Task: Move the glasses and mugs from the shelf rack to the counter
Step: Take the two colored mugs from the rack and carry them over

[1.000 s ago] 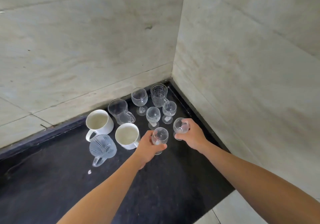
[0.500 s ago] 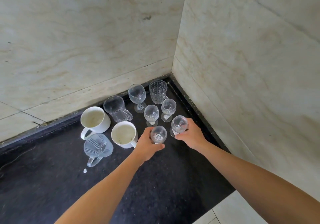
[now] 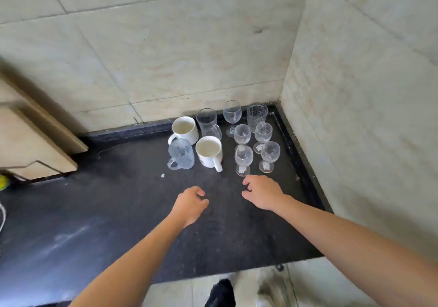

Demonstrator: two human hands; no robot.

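Glasses and mugs stand grouped in the back right corner of the black counter (image 3: 118, 211). Two small stemmed glasses are nearest: one (image 3: 243, 160) on the left, one (image 3: 269, 156) on the right. Behind them stand two more small stemmed glasses (image 3: 242, 134) (image 3: 263, 133), a taller wine glass (image 3: 232, 115) and a cut-glass tumbler (image 3: 257, 115). To the left are two white mugs (image 3: 184, 128) (image 3: 209, 152), a frosted glass mug (image 3: 180, 154) and a clear glass mug (image 3: 207, 123). My left hand (image 3: 189, 206) and right hand (image 3: 262, 191) hover empty just in front of the group, fingers loosely curled.
Pale marble walls close the corner at the back and right. A beige cabinet edge (image 3: 35, 140) juts in at the left. The counter's front edge (image 3: 237, 273) runs below my arms, with tiled floor beyond. A small white speck (image 3: 162, 175) lies on the counter.
Both hands have let go of the two nearest stemmed glasses and pulled back toward me. The glasses now stand on the counter. The view has shifted back and left.
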